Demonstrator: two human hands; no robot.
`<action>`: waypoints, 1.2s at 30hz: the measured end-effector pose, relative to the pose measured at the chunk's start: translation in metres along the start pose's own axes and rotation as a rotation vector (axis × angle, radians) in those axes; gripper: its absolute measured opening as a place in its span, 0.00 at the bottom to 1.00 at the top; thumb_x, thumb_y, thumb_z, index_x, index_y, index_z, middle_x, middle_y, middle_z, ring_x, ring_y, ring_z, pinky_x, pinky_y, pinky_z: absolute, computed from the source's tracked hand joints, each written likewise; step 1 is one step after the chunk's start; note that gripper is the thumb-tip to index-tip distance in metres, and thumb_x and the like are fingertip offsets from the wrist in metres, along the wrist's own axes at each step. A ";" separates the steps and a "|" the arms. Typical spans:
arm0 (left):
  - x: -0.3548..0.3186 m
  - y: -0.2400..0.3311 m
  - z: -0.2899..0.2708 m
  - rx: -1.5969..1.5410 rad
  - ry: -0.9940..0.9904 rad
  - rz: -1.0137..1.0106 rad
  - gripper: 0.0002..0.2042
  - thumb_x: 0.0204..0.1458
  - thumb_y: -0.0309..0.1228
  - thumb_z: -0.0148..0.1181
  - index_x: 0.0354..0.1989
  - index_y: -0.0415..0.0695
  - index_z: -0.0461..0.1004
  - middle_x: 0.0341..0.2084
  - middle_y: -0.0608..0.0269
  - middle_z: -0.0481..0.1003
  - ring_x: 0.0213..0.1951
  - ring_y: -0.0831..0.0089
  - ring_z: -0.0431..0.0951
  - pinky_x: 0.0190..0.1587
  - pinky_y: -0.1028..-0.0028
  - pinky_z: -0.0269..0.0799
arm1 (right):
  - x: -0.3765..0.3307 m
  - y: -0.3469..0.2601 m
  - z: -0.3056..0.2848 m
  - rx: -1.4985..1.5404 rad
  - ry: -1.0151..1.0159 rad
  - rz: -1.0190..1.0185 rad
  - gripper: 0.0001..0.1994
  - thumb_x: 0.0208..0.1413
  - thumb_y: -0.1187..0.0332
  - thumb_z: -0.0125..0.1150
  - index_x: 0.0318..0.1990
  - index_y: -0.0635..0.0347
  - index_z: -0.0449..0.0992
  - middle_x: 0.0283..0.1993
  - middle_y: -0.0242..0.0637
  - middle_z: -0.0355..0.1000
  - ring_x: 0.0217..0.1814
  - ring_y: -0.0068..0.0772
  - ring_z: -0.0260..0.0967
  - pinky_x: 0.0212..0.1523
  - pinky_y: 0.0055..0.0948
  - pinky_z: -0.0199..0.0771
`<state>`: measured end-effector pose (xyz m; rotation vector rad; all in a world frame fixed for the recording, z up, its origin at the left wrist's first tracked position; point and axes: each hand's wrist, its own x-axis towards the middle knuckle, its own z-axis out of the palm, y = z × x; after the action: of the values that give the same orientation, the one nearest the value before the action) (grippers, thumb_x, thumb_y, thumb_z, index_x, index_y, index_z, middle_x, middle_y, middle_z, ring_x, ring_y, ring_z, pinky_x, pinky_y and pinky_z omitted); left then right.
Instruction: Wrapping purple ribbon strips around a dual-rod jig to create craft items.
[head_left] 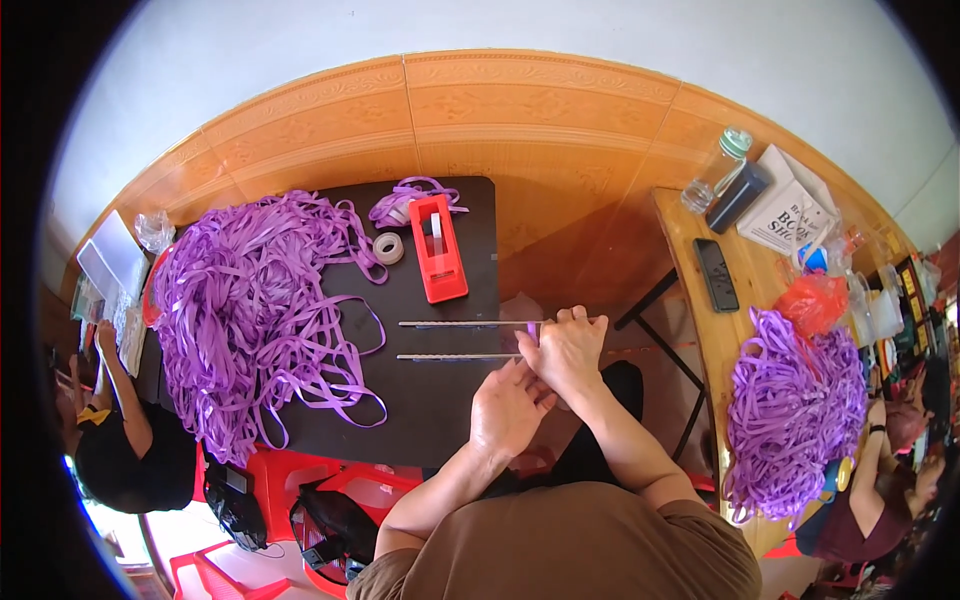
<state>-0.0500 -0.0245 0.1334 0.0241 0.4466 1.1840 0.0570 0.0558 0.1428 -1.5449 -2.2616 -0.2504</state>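
Two thin metal rods point(455, 323) lie parallel, jutting past the right edge of the dark table point(420, 400). My right hand point(568, 352) is at their right ends, back upward and fingers bent. A short piece of purple ribbon point(532, 329) shows beside its fingertips at the far rod, and the hand seems closed on it. Just below and to the left, my left hand point(503, 408) has its palm partly turned up and its fingers apart, close to the right wrist. Whether its fingertips touch anything is hidden.
A big heap of purple ribbon point(240, 290) covers the table's left. A red tape dispenser point(440, 265), a tape roll point(388, 248) and a small ribbon bundle point(410, 203) lie behind. On the wooden table point(690, 270) are a phone point(715, 274) and more ribbon point(795, 410). Other people work at both sides.
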 end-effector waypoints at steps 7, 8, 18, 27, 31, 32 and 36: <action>0.000 0.001 -0.004 -0.004 -0.037 0.006 0.22 0.56 0.44 0.44 0.52 0.39 0.62 0.51 0.58 0.64 0.51 0.59 0.67 0.51 0.65 0.59 | -0.006 0.029 0.014 0.907 -0.235 0.491 0.18 0.54 0.57 0.62 0.22 0.65 0.79 0.25 0.36 0.75 0.26 0.27 0.70 0.32 0.28 0.67; 0.000 0.001 -0.003 -0.006 -0.036 0.006 0.22 0.56 0.44 0.44 0.52 0.39 0.62 0.51 0.58 0.64 0.51 0.59 0.67 0.51 0.65 0.59 | -0.011 0.041 0.028 1.150 -0.265 0.533 0.19 0.56 0.56 0.60 0.26 0.66 0.79 0.26 0.36 0.75 0.29 0.25 0.70 0.35 0.27 0.68; 0.001 0.002 -0.003 0.012 -0.031 0.006 0.26 0.56 0.45 0.46 0.56 0.38 0.61 0.54 0.58 0.64 0.52 0.58 0.67 0.50 0.65 0.60 | -0.030 0.053 0.035 2.048 -0.540 0.653 0.10 0.56 0.67 0.58 0.36 0.66 0.76 0.36 0.38 0.75 0.38 0.29 0.71 0.45 0.27 0.69; 0.001 0.001 -0.006 0.003 -0.027 0.005 0.27 0.54 0.45 0.50 0.57 0.38 0.61 0.54 0.58 0.65 0.52 0.57 0.67 0.50 0.65 0.60 | -0.030 0.057 0.056 1.898 -0.564 0.546 0.05 0.56 0.72 0.57 0.36 0.65 0.75 0.39 0.39 0.75 0.40 0.29 0.71 0.43 0.27 0.71; 0.001 0.001 -0.010 0.000 -0.038 0.009 0.27 0.53 0.44 0.51 0.56 0.38 0.62 0.54 0.58 0.65 0.52 0.57 0.67 0.50 0.65 0.60 | -0.020 0.041 0.058 1.946 -0.735 0.623 0.05 0.55 0.72 0.57 0.35 0.64 0.75 0.38 0.39 0.75 0.39 0.30 0.73 0.42 0.26 0.73; 0.001 0.001 -0.010 0.000 -0.038 0.012 0.27 0.53 0.44 0.51 0.56 0.38 0.62 0.54 0.58 0.65 0.52 0.57 0.67 0.50 0.65 0.60 | -0.019 0.037 0.061 1.947 -0.738 0.620 0.05 0.55 0.72 0.57 0.35 0.64 0.75 0.38 0.39 0.75 0.39 0.30 0.73 0.42 0.26 0.73; 0.002 0.000 -0.010 -0.023 -0.069 0.003 0.27 0.51 0.44 0.51 0.56 0.38 0.63 0.53 0.58 0.65 0.52 0.56 0.67 0.51 0.65 0.60 | -0.016 0.034 0.083 2.129 -0.721 0.519 0.06 0.52 0.72 0.61 0.36 0.63 0.76 0.39 0.43 0.75 0.40 0.34 0.74 0.43 0.30 0.75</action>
<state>-0.0530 -0.0242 0.1238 0.0453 0.3721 1.1874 0.0753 0.0849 0.0587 -0.6553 -0.9007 2.1996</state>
